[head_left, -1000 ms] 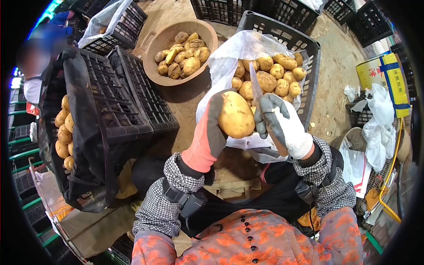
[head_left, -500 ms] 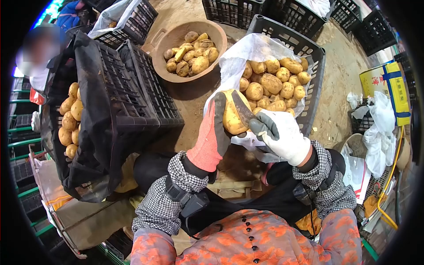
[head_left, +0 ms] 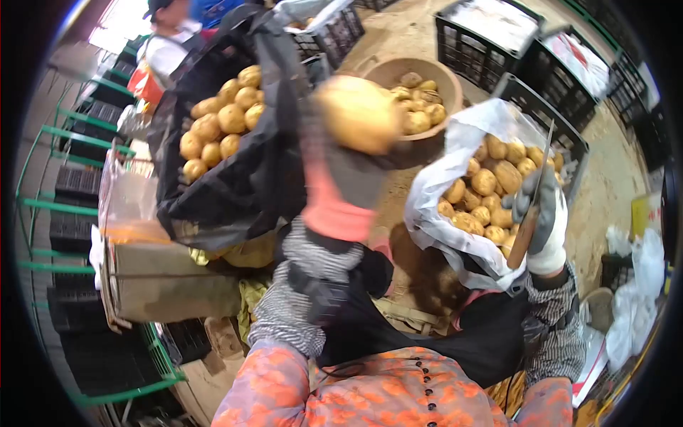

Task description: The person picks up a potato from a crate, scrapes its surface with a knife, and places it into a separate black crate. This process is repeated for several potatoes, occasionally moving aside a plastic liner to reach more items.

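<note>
My left hand (head_left: 348,174), in a red and grey glove and blurred by motion, is closed on a large yellow potato (head_left: 359,115). It is between the black-lined crate (head_left: 238,188) of potatoes on the left and the brown basin (head_left: 453,82). In my right hand (head_left: 544,220), gloved white and grey, is a knife (head_left: 525,238), wooden handle low and blade pointing up. That hand is over the right side of the white-lined crate (head_left: 434,203), which holds many potatoes (head_left: 485,181). Inside the basin lie several darker, damaged-looking potatoes (head_left: 418,122).
Black crates (head_left: 466,46) with white liners stand at the back. At the far left is a green metal rack (head_left: 60,203) with black crates. A person (head_left: 167,50) is behind the left crate. White plastic bags (head_left: 637,285) hang at the right.
My left hand has carried the potato left and up, away from the knife. My right hand has moved right, its blade now upright. The view has turned left.
</note>
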